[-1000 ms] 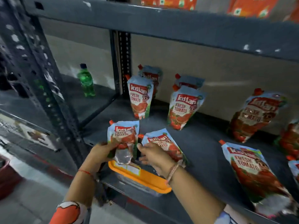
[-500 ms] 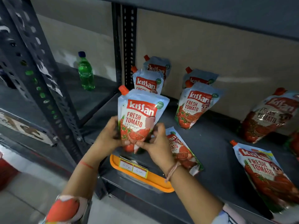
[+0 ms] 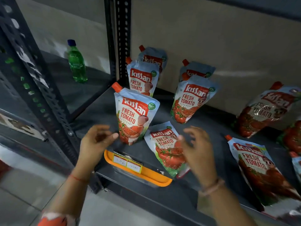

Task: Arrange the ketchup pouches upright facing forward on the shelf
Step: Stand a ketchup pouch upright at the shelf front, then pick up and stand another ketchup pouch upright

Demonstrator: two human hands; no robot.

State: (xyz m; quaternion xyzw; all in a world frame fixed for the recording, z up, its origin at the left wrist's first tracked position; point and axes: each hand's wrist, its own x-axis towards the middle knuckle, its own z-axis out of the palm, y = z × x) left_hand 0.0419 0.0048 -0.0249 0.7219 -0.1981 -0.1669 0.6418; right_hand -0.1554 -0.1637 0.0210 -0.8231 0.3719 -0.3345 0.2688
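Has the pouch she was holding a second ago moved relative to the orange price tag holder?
Yes. The front pouch went from hand-held over the orange holder to standing upright just behind it; both hands are now off it.

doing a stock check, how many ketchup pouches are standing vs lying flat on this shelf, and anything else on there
Standing ketchup pouches: 6 (front one, then)
Pouches lying flat: 2 ()
Pouches cut off at the right edge, pose unclear: 2 ()
Green bottle: 1
Total: 11
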